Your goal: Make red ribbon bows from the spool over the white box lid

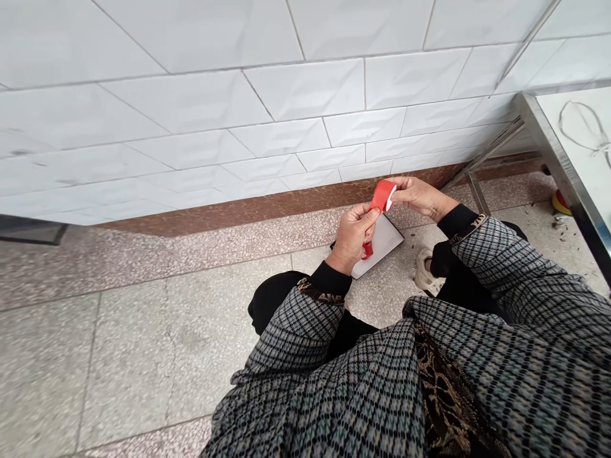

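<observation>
My left hand [352,236] is closed around a thin red strip whose lower end [366,250] hangs below the fist. My right hand [416,194] pinches the upper end, a red piece with a white underside [384,194], likely tape or paper. Both hands are held in front of my knees, above a flat white sheet or board [384,245] lying on the floor. Checked grey sleeves cover both arms.
A white tiled wall [286,114] with a brown skirting band [267,207] runs across the back. A metal-framed table [568,159] with a white top stands at the right; small debris lies under it. My light shoe [424,272] rests on the grey floor.
</observation>
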Motion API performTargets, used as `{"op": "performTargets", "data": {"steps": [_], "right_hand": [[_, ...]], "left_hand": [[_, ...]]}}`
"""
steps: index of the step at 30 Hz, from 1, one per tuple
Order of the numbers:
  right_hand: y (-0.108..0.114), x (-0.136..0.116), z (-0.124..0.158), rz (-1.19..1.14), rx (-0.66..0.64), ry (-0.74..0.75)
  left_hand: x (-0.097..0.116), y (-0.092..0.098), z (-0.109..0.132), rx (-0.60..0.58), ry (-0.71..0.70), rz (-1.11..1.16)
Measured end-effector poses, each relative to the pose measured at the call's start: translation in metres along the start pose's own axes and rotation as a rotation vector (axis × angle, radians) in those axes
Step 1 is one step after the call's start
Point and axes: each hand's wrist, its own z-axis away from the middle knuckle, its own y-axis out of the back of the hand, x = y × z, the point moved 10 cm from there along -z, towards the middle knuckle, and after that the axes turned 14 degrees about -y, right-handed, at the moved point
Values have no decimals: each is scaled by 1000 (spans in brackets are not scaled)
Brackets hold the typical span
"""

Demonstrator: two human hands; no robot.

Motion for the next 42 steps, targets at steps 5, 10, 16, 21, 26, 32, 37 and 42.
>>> {"op": "performTargets", "data": {"steps": [5, 10, 16, 21, 26, 32, 37, 42], "right_hand": [[6, 9, -5, -87, 23, -51], [5, 20, -9, -160, 42, -123], [0, 27, -13, -195, 23, -151], [2, 25, -15, -226, 46, -135], [8, 24, -17, -204, 43, -118], [10, 32, -21, -214, 12, -107], [9, 32, -22, -205, 10, -93], [9, 32, -21, -237, 20, -113]], "left_hand": [[-9, 4, 0, 26, 28, -20], [-12, 5, -1, 50, 48, -15], [-18, 7, 0, 91, 106, -20], [-18, 5, -2, 84, 107, 5], [-15, 8, -3, 93, 81, -23], [-17, 2, 0, 60, 107, -5], [-19, 2, 1, 78, 130, -29], [-18, 9, -1, 115, 99, -57]]}}
